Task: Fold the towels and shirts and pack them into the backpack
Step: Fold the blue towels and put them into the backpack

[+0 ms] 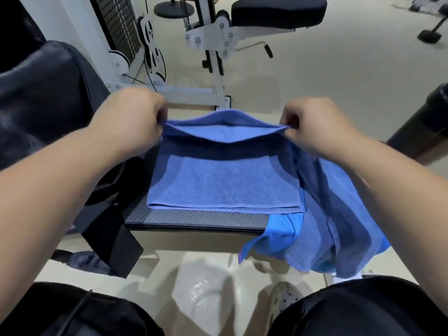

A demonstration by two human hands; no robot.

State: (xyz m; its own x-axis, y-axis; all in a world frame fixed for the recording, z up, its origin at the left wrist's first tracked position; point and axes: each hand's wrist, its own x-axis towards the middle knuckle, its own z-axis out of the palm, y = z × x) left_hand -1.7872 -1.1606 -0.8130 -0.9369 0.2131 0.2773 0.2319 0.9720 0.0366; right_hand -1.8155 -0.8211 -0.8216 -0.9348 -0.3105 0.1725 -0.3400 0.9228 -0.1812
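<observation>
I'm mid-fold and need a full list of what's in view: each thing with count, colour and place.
towel: 1, blue, on the bench, far edge lifted
bench: 1, black, centre, under the towel
loose cloths: at least 2, blue and brighter blue, heaped at the bench's right end, hanging over
backpack: 1, dark, left of the bench
gym machine: 1, white frame with black seat pad, beyond the bench
roller pad: 1, black, right edge
plastic bag: 1, clear, on the floor below the bench
shoe: 1, grey, bottom right
left hand: pinches the towel's far left corner
right hand: pinches the far right corner
</observation>
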